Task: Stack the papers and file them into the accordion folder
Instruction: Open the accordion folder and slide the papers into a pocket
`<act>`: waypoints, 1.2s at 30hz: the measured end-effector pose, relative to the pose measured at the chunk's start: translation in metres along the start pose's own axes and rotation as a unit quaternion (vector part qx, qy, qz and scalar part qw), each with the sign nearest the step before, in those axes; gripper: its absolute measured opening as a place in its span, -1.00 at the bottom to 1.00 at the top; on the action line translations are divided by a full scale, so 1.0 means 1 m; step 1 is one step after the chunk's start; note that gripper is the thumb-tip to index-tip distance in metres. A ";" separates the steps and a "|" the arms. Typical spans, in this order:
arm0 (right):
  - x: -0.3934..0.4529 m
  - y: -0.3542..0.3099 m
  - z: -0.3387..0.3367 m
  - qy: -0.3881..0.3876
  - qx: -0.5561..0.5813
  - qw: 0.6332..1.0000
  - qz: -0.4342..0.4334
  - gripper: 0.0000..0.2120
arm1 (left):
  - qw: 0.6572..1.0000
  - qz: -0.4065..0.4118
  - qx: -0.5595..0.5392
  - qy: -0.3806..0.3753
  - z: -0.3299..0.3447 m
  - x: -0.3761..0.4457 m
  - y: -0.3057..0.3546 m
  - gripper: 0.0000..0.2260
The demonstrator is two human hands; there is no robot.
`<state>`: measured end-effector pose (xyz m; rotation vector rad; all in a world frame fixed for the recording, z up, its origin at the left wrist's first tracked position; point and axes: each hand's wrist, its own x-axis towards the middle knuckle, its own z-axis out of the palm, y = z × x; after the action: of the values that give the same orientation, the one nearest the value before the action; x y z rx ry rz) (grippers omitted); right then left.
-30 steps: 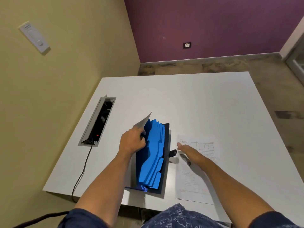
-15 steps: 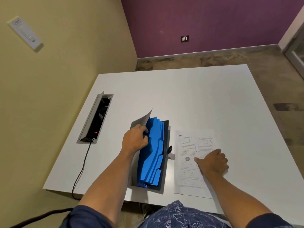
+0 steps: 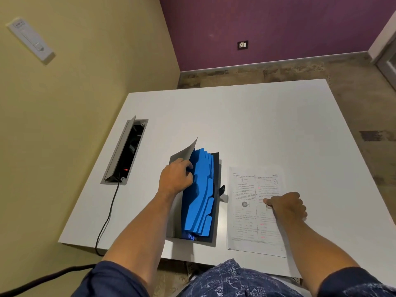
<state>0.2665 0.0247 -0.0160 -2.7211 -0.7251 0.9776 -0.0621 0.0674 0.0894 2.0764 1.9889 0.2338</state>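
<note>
Your left hand (image 3: 174, 179) has its grip closed on the grey front flap (image 3: 182, 154) of the accordion folder (image 3: 199, 196), holding it peeled back so the blue tabbed dividers (image 3: 201, 200) stand exposed. Just right of the folder, the printed papers (image 3: 248, 211) lie flat, and your right hand (image 3: 287, 205) rests on them with fingers curled under; you cannot tell whether that grip pinches a sheet. To the left, an open cable box (image 3: 126, 151) is sunk in the white worktop (image 3: 246, 125), with a black cord (image 3: 107, 217) trailing over the near edge. Yellow and purple walls meet at the far corner.
</note>
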 end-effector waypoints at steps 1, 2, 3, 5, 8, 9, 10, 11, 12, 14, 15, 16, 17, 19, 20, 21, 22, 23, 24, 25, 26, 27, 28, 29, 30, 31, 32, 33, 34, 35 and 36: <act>0.000 0.000 -0.002 -0.002 -0.001 1.000 -0.005 -0.39 | 1.000 0.000 0.000 0.000 0.000 0.001 0.000 -0.71; -0.001 0.000 -0.002 -0.001 -0.006 1.000 -0.008 -0.42 | 1.000 -0.001 0.000 0.000 0.000 0.001 0.000 -0.71; -0.002 0.000 -0.003 0.004 -0.015 1.000 -0.011 -0.42 | 1.000 -0.001 -0.002 0.000 0.000 0.001 0.000 -0.71; -0.006 0.000 -0.002 0.017 -0.032 0.999 -0.020 -0.35 | 1.000 -0.003 -0.003 -0.002 0.001 0.002 0.000 -0.70; -0.011 -0.002 0.001 0.036 -0.032 0.997 -0.061 -0.32 | 1.000 -0.003 -0.005 -0.002 0.002 0.001 0.000 -0.71; -0.013 -0.004 0.003 0.041 -0.033 0.996 -0.074 -0.34 | 1.000 -0.002 -0.005 -0.001 0.002 0.001 0.000 -0.71; -0.014 -0.005 0.005 0.047 -0.034 0.995 -0.084 -0.36 | 1.000 -0.001 -0.005 -0.001 0.002 0.001 0.000 -0.70; -0.015 -0.006 0.007 0.054 -0.037 0.994 -0.091 -0.39 | 1.000 -0.001 -0.006 -0.001 0.002 0.001 0.001 -0.70; -0.015 -0.006 0.008 0.059 -0.039 0.993 -0.095 -0.40 | 1.000 -0.001 -0.007 -0.001 0.002 0.001 0.001 -0.70; -0.012 -0.007 0.011 0.064 -0.042 0.993 -0.094 -0.42 | 1.000 -0.003 -0.006 -0.002 0.001 0.001 0.001 -0.70; -0.008 -0.007 0.011 0.062 -0.039 0.993 -0.088 -0.43 | 1.000 -0.003 -0.005 -0.002 0.001 0.001 0.001 -0.70; -0.005 -0.007 0.012 0.055 -0.034 0.995 -0.077 -0.45 | 1.000 -0.004 -0.004 -0.003 0.001 0.000 0.001 -0.70; -0.002 -0.007 0.011 0.043 -0.028 0.997 -0.064 -0.49 | 1.000 -0.004 -0.004 -0.003 0.001 0.000 0.001 -0.70; 0.003 -0.007 0.006 0.010 -0.007 0.999 -0.036 -0.66 | 1.000 -0.005 -0.002 -0.004 0.001 0.000 0.001 -0.70; 0.005 -0.007 0.003 -0.005 0.007 1.000 -0.027 -0.76 | 1.000 -0.006 -0.001 -0.006 0.000 0.001 0.001 -0.70; 0.007 -0.007 -0.001 -0.019 0.022 0.999 -0.022 -0.79 | 1.000 -0.006 0.001 -0.008 0.000 0.001 0.001 -0.70; 0.010 -0.006 -0.004 -0.037 0.032 0.999 -0.021 -0.77 | 1.000 -0.006 0.004 -0.010 -0.001 0.001 0.001 -0.69; 0.012 -0.005 -0.007 -0.054 0.043 0.997 -0.022 -0.74 | 1.000 -0.006 0.007 -0.011 -0.001 0.001 0.001 -0.69; 0.015 -0.002 -0.010 -0.072 0.053 0.996 -0.026 -0.72 | 1.000 -0.007 0.008 -0.012 -0.001 0.000 0.001 -0.69; 0.017 0.001 -0.013 -0.089 0.064 0.993 -0.033 -0.68 | 1.000 -0.007 0.009 -0.013 -0.001 0.000 0.001 -0.69; 0.020 0.005 -0.014 -0.102 0.075 0.991 -0.041 -0.66 | 1.000 -0.007 0.010 -0.013 -0.002 0.000 0.001 -0.69; 0.022 0.010 -0.014 -0.110 0.083 0.989 -0.052 -0.65 | 1.000 -0.008 0.010 -0.014 -0.002 0.000 0.001 -0.69; 0.024 0.014 -0.013 -0.109 0.085 0.988 -0.066 -0.65 | 1.000 -0.009 0.011 -0.014 -0.002 0.000 0.001 -0.69; 0.025 0.019 -0.012 -0.098 0.081 0.988 -0.087 -0.66 | 1.000 -0.009 0.011 -0.013 -0.002 0.000 0.001 -0.69; 0.026 0.023 -0.010 -0.079 0.079 0.987 -0.112 -0.67 | 1.000 -0.010 0.010 -0.013 -0.002 0.000 0.001 -0.70; 0.026 0.027 -0.007 -0.063 0.090 0.984 -0.141 -0.70 | 1.000 -0.011 0.008 -0.013 -0.003 0.000 0.001 -0.70; 0.026 0.030 -0.004 -0.057 0.116 0.976 -0.173 -0.72 | 1.000 -0.011 0.008 -0.013 -0.003 0.000 0.001 -0.70; 0.026 0.033 -0.002 -0.062 0.146 0.966 -0.206 -0.76 | 1.000 -0.011 0.009 -0.015 -0.003 0.000 0.001 -0.70; 0.026 0.036 -0.001 -0.073 0.170 0.953 -0.238 -0.79 | 1.000 -0.011 0.008 -0.016 -0.003 0.000 0.002 -0.70; 0.026 0.038 -0.001 -0.085 0.184 0.942 -0.266 -0.83 | 1.000 -0.011 0.007 -0.017 -0.003 0.000 0.002 -0.70; 0.027 0.039 -0.003 -0.099 0.195 0.933 -0.286 -0.85 | 1.000 -0.011 0.005 -0.017 -0.003 0.000 0.001 -0.70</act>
<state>0.3010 0.0045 -0.0406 -1.9216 -1.1306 1.1017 -0.0617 0.0679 0.0929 2.0496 1.9971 0.1836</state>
